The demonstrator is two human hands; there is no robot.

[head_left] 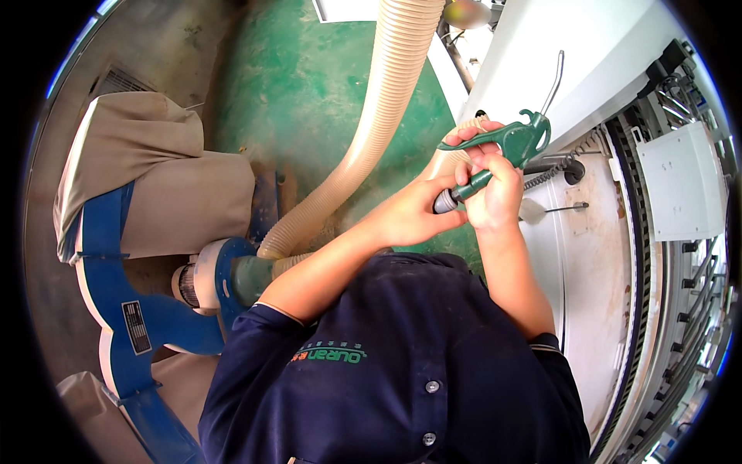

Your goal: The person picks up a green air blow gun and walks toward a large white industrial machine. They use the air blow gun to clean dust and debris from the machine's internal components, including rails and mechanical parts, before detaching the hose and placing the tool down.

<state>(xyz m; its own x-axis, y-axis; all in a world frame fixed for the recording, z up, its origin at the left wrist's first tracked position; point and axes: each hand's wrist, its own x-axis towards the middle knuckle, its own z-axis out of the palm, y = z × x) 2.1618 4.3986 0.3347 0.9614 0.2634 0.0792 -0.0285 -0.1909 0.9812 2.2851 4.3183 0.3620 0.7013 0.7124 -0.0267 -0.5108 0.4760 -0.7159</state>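
A green air blow gun (525, 142) with a thin bent metal nozzle is in front of my chest, nozzle pointing up and to the right. My right hand (498, 193) is wrapped round its green handle, with fingers reaching up to the long trigger lever. At the handle's lower end is a grey ribbed fitting (445, 202). My left hand (413, 213) grips this fitting between thumb and fingers; part of those fingers is hidden behind it.
A wide beige ribbed hose (386, 85) runs over the green floor (290, 73) to a blue dust collector (104, 286) with cloth bags (189, 193) on my left. On my right stands a white machine (587, 263) with a black coiled hose (541, 179) and a white box (680, 182).
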